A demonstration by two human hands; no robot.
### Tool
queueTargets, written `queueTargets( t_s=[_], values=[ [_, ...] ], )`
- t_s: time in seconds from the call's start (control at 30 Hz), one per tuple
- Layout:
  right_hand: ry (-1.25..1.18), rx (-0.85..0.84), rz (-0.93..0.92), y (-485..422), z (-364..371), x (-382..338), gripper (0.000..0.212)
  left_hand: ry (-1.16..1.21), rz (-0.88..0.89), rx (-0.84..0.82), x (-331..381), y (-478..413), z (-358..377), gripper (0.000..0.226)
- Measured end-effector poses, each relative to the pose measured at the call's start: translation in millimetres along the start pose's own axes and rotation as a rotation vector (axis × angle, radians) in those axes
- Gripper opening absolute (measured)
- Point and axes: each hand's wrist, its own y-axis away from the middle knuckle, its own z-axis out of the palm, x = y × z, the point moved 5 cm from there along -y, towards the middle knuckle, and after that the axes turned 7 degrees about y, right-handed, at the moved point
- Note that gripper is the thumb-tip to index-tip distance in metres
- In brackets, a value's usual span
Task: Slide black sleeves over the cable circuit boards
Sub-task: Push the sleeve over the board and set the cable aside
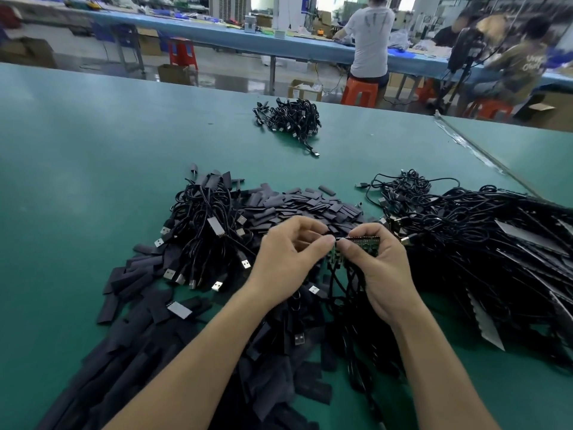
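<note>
Circuit boards (364, 241): green bundle held over the tabletop (93, 181) in our right hand (383, 268); our left hand (286, 262) pinches one, seemingly singling it out. Next we need one of the black sleeves (297, 206).

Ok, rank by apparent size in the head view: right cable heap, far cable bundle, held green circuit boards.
Large tangled black cable heap
Small far black cable bundle, shrunk by distance
Green circuit boards
</note>
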Motion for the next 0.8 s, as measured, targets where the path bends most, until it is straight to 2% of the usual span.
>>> queueTargets(
  t_s=[0.1, 0.27, 0.37, 0.47, 0.8],
  values=[
    [-0.044, -0.017, 0.034, -0.5, 4.1, 3.0, 0.023, 0.127, -0.046, -0.026, -14.2, 1.7, 6.5, 0.002],
    [-0.124, -0.084, 0.111, 0.8, 10.5, 4.3, 0.03, 0.27, -0.085, -0.045, -23.7, 1.2, 3.5, 0.008],
    [-0.19, -0.127, 0.132, 1.6, 12.0, 4.6, 0.02, 0.304, -0.098, -0.081, -23.0, 1.9, 3.9, 0.017],
    [-0.238, -0.15, 0.148, 3.5, 12.7, 5.3, 0.013, 0.32, -0.097, -0.088, -23.1, 2.5, 4.1, 0.015],
    [-0.455, -0.223, 0.349, 9.1, 20.1, 8.9, 0.009, 0.488, -0.164, -0.112, -20.5, 5.3, 4.5, 0.01]
  ],
)
